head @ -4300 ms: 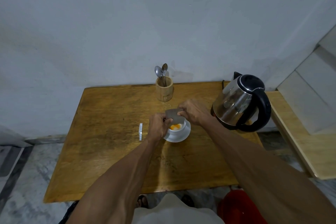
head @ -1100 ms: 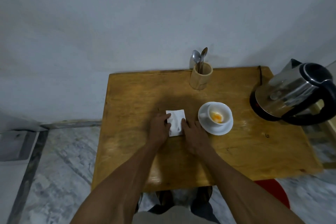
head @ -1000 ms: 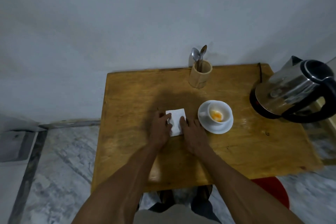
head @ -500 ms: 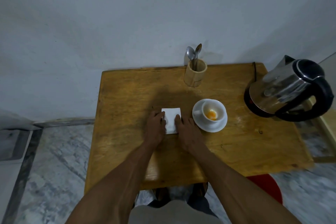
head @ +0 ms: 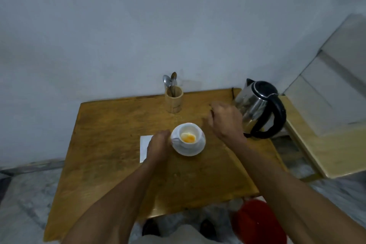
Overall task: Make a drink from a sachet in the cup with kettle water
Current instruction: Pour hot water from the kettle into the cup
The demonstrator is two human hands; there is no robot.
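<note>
A white cup (head: pixel 195 129) holding orange powder stands on a white saucer (head: pixel 188 151) in the middle of the wooden table (head: pixel 111 144). My left hand (head: pixel 158 147) rests against the cup's left side at its handle, fingers curled around it. The flat white sachet (head: pixel 143 147) lies on the table, partly under that hand. My right hand (head: pixel 225 121) hovers, loosely curled and holding nothing, between the cup and the steel kettle (head: pixel 255 109), close to the kettle's body. The kettle's black handle (head: pixel 277 117) faces right.
A wooden holder (head: pixel 173 101) with two spoons (head: pixel 170 83) stands at the table's back edge by the wall. A light wooden bench (head: pixel 326 154) sits right of the table, with steps behind it. A red object (head: pixel 257 222) is on the floor at the front right.
Both hands have left the sachet, which now lies flat on the table. My left hand moved right to the cup, and my right hand lifted toward the kettle. The view shifted right.
</note>
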